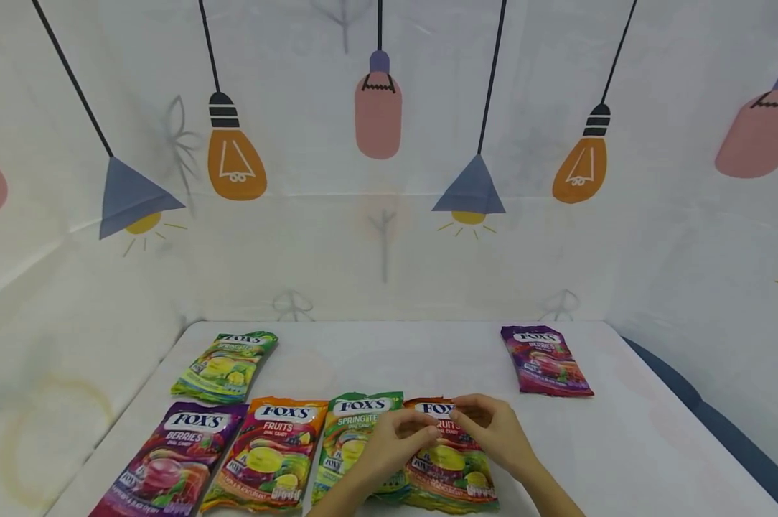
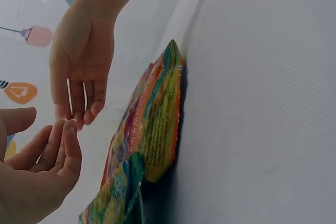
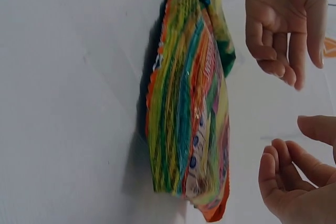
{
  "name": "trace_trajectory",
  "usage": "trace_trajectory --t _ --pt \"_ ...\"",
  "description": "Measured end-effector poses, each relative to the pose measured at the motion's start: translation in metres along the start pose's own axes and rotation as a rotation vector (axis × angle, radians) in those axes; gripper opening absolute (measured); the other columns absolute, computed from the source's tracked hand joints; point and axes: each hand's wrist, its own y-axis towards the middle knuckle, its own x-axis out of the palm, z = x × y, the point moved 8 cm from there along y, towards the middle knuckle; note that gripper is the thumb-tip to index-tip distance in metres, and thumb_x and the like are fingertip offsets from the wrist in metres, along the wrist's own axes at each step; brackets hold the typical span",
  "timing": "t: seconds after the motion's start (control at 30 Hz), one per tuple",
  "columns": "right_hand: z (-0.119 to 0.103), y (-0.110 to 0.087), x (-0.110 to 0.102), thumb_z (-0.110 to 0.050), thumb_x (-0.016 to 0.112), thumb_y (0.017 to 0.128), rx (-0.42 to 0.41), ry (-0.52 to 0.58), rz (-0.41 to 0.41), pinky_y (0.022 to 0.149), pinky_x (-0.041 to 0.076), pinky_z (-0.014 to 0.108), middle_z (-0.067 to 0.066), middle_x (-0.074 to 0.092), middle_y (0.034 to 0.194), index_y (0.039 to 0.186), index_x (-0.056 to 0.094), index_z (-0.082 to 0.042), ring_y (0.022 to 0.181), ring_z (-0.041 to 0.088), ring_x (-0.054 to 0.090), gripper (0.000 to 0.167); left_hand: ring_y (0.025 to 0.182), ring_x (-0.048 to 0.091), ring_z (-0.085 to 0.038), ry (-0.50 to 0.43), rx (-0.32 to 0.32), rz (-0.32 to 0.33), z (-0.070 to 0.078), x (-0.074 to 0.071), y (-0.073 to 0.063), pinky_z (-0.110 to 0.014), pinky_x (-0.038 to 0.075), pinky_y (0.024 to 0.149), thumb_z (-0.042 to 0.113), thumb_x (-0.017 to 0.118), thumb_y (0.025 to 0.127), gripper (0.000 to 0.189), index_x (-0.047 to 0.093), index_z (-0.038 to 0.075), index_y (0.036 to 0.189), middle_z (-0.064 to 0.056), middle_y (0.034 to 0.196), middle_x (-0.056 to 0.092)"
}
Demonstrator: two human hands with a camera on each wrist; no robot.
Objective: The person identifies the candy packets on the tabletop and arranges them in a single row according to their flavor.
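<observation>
Both hands hover over a Fox's Fruits candy bag (image 1: 450, 459), the rightmost in a front row of bags. My left hand (image 1: 395, 441) has loosely bent fingers and nothing between them; in the head view it overlaps the green Spring Tea bag (image 1: 353, 431). Facing it, my right hand (image 1: 495, 431) is empty too, thumb and fingers apart. Both wrist views show the hands raised off the bags, fingertips toward each other. The Fruits bag (image 3: 184, 108) lies on the table below them, its edge close to the Spring Tea bag.
Left of these lie another Fruits bag (image 1: 266, 452) and a purple Berries bag (image 1: 176, 459). A green bag (image 1: 224, 366) lies behind them at the back left. Another Berries bag (image 1: 547, 362) is at the back right. A printed white curtain (image 1: 311, 251) encloses the white table (image 1: 621, 445).
</observation>
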Motion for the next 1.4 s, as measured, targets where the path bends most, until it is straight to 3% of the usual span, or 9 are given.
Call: trace_trajectory --t 0.37,0.63,0.93,1.2,1.4 --pt "-0.008 -0.001 0.022 -0.014 0.064 0.089 0.006 0.018 -0.067 0.068 0.051 0.019 0.011 0.067 0.093 0.107 0.064 0.008 0.077 0.016 0.064 0.028 0.089 0.066 -0.024 -0.01 -0.036 0.052 -0.003 -0.02 -0.013 -0.032 0.054 0.077 0.018 0.058 0.094 0.033 0.061 -0.011 0.11 -0.02 0.1 0.067" --pt "-0.016 0.0 0.034 -0.014 0.064 0.089 -0.074 0.056 -0.111 0.067 0.053 0.021 0.019 0.066 0.097 0.107 0.061 0.013 0.078 0.019 0.067 0.032 0.091 0.066 -0.03 0.002 -0.035 0.075 0.002 -0.033 -0.024 -0.034 0.054 0.078 0.018 0.059 0.093 0.035 0.06 -0.011 0.111 -0.021 0.103 0.066" --pt "-0.025 -0.001 0.047 -0.013 0.062 0.091 -0.126 0.1 -0.166 0.064 0.055 0.025 0.023 0.066 0.096 0.107 0.06 0.014 0.074 0.024 0.068 0.032 0.091 0.066 -0.025 0.012 -0.064 0.116 0.0 -0.049 -0.036 -0.031 0.055 0.076 0.019 0.059 0.093 0.036 0.06 -0.012 0.112 -0.018 0.103 0.066" --pt "-0.029 0.0 0.063 -0.014 0.063 0.09 -0.121 0.11 -0.212 0.064 0.054 0.024 0.017 0.067 0.095 0.104 0.064 0.009 0.076 0.017 0.066 0.027 0.094 0.065 -0.025 -0.025 -0.113 0.152 -0.003 -0.063 -0.051 -0.03 0.054 0.079 0.024 0.062 0.092 0.042 0.059 -0.011 0.115 -0.018 0.106 0.065" --pt "-0.036 0.001 0.077 -0.015 0.064 0.089 -0.142 0.111 -0.249 0.064 0.053 0.023 0.016 0.066 0.096 0.103 0.065 0.007 0.076 0.015 0.066 0.026 0.091 0.066 -0.024 -0.038 -0.094 0.149 -0.003 -0.071 -0.06 -0.031 0.054 0.079 0.018 0.059 0.093 0.04 0.056 -0.014 0.116 -0.018 0.103 0.066"
